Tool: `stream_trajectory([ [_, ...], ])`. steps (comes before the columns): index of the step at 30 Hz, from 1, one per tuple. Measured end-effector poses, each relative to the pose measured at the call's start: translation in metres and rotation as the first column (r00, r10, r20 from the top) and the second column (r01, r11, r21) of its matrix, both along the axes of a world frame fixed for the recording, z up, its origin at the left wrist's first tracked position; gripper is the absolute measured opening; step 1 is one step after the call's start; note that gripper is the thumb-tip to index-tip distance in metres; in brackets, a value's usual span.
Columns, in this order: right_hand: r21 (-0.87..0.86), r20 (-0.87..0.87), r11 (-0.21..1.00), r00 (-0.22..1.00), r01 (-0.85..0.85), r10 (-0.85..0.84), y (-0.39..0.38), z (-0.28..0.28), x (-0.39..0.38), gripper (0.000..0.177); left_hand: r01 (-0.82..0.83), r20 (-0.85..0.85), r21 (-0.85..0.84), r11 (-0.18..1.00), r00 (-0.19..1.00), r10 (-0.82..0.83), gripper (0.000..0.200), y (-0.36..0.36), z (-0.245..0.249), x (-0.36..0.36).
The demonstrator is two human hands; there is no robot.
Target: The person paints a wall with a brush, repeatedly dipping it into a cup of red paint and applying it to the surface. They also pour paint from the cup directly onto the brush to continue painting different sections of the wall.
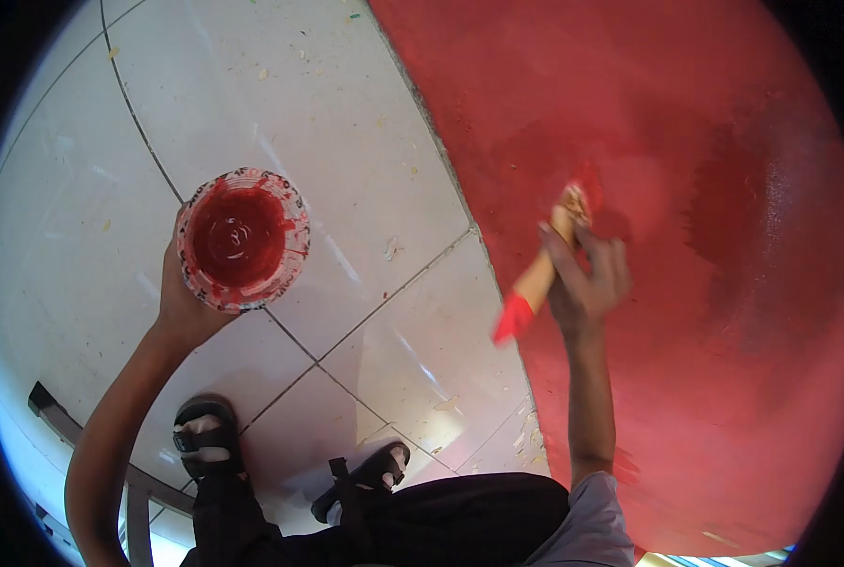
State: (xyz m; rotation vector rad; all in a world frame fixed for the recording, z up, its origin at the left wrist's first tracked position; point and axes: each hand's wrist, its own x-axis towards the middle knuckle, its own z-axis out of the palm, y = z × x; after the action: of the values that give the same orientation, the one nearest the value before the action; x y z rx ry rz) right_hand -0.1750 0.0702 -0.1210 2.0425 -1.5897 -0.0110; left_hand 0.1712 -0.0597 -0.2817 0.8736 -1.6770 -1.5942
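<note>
The head view shows the left hand (188, 317) at left with its grip closed around the near-left side of a bowl (292, 269) of red paint (236, 241), the paint-smeared rim facing up above the pale tiled floor (384, 104). At right, the right hand (587, 283) has its grip narrow on a blurred paintbrush (537, 277), its bristles pointing far over the red-painted expanse (668, 397) and its red-tipped handle end pointing near left. A darker, partly glossy patch (729, 203) lies farther right, and two sandalled feet (209, 437) stand on the tiles near left.
</note>
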Motion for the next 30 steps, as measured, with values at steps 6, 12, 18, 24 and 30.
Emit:
stream_trajectory([
  [6,0.197,0.228,0.980,0.972,0.011,-0.057,0.006,-0.100,-0.013,0.037,0.050,-0.069,0.192,0.980,0.997,-0.037,0.085,-0.009,-0.051,0.011],
  [12,0.014,0.392,0.999,0.919,0.047,-0.048,-0.017,-0.046,-0.018,0.039,0.125,-0.104,-0.023,0.992,0.986,-0.127,0.078,-0.016,-0.080,0.030],
  [18,-0.102,0.719,0.975,0.692,0.195,-0.064,-0.011,0.019,0.006,0.038,0.151,-0.070,0.135,0.979,0.987,-0.142,0.063,-0.015,-0.104,0.043],
  [24,0.140,0.288,0.989,0.958,-0.047,0.005,-0.032,-0.103,0.005,0.046,0.129,-0.056,0.050,0.990,0.990,-0.126,0.052,-0.017,-0.090,0.037],
  [30,0.038,0.411,0.999,0.912,-0.011,-0.005,-0.045,-0.076,-0.012,0.043,0.172,0.002,0.012,0.985,0.985,-0.172,0.048,-0.022,-0.101,0.040],
])
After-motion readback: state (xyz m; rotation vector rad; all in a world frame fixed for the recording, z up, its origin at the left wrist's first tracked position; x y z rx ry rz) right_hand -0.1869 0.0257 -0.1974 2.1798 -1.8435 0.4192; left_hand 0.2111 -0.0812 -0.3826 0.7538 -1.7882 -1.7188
